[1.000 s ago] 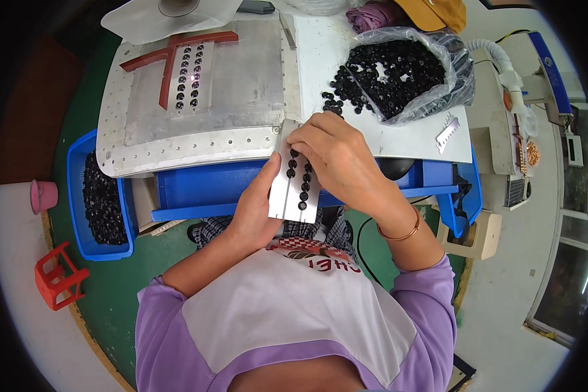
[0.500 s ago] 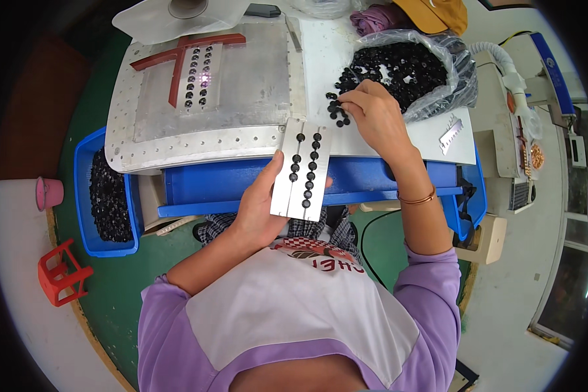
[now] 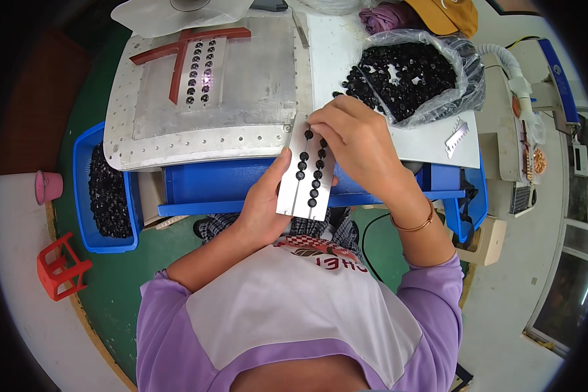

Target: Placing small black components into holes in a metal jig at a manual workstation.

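Note:
My left hand (image 3: pixel 266 196) grips a flat silver metal plate (image 3: pixel 298 204) by its sides, thumb on the left edge. Two rows of small round black pieces (image 3: pixel 314 184) sit along grooves in the plate, the right row longer than the left. Over the plate's far end is my right hand (image 3: pixel 356 134), fingertips pinched together just beyond the top piece of the left row. Whatever the pinch holds is hidden by the fingers. Beyond this hand, a clear plastic bag (image 3: pixel 462 91) lies open, full of loose black pieces (image 3: pixel 415 75), some spilled onto the white table.
At left, a metal work surface (image 3: pixel 255 85) carries another plate with two rows of black pieces (image 3: pixel 193 74) against a red T-shaped bar (image 3: pixel 177 72). A small toothed metal strip (image 3: pixel 457 138) lies at right. A blue bin (image 3: pixel 134 222) of black pieces stands lower left.
My right hand has moved left and nearer, from the loose pieces beside the bag to the far end of the plate. The left hand still holds the plate, shifted slightly right.

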`<state>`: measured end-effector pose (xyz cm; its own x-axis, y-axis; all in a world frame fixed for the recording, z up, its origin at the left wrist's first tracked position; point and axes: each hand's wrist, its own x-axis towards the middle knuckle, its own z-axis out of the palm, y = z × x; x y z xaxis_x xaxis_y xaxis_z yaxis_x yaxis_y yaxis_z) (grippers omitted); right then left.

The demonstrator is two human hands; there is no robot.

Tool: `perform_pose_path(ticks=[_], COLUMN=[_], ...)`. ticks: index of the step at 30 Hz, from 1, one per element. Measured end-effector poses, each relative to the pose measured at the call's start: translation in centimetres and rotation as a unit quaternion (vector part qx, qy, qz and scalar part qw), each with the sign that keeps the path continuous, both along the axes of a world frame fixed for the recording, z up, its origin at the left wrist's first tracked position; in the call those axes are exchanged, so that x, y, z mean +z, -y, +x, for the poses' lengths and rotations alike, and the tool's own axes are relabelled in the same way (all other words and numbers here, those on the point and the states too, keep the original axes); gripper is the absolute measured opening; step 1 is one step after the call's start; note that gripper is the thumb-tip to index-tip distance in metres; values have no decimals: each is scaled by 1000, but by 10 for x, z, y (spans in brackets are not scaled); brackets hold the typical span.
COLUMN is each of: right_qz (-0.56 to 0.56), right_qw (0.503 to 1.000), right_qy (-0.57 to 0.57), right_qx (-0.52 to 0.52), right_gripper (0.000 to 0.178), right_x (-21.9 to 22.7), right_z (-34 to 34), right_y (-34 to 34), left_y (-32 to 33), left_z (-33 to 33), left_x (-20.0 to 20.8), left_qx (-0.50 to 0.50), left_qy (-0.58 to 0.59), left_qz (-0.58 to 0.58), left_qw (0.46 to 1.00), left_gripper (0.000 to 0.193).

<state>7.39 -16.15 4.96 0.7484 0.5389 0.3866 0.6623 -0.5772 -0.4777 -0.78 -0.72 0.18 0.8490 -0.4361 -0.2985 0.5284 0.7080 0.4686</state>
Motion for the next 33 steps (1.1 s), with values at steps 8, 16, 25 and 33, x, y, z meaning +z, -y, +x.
perform_pose_path(ticks=[8, 16, 25, 33], right_qz=[-94, -117, -59, -104], right_qw=[991, 984, 988, 983], right_qy=[81, 117, 97, 98], right_qx=[56, 70, -103, -112], right_gripper=[30, 33, 14, 10], right_x=[-2, 0, -11, -28], right_z=[-12, -17, 25, 49], right_y=[-4, -7, 36, 53], left_y=[-3, -2, -5, -4], left_z=[-2, -6, -5, -1], left_x=[0, -3, -1, 5], left_qx=[-10, -3, -11, 2], left_qy=[-9, -53, -20, -47], left_qz=[-35, -26, -7, 12], left_qw=[999, 998, 1000, 999], left_gripper=[47, 43, 50, 52])
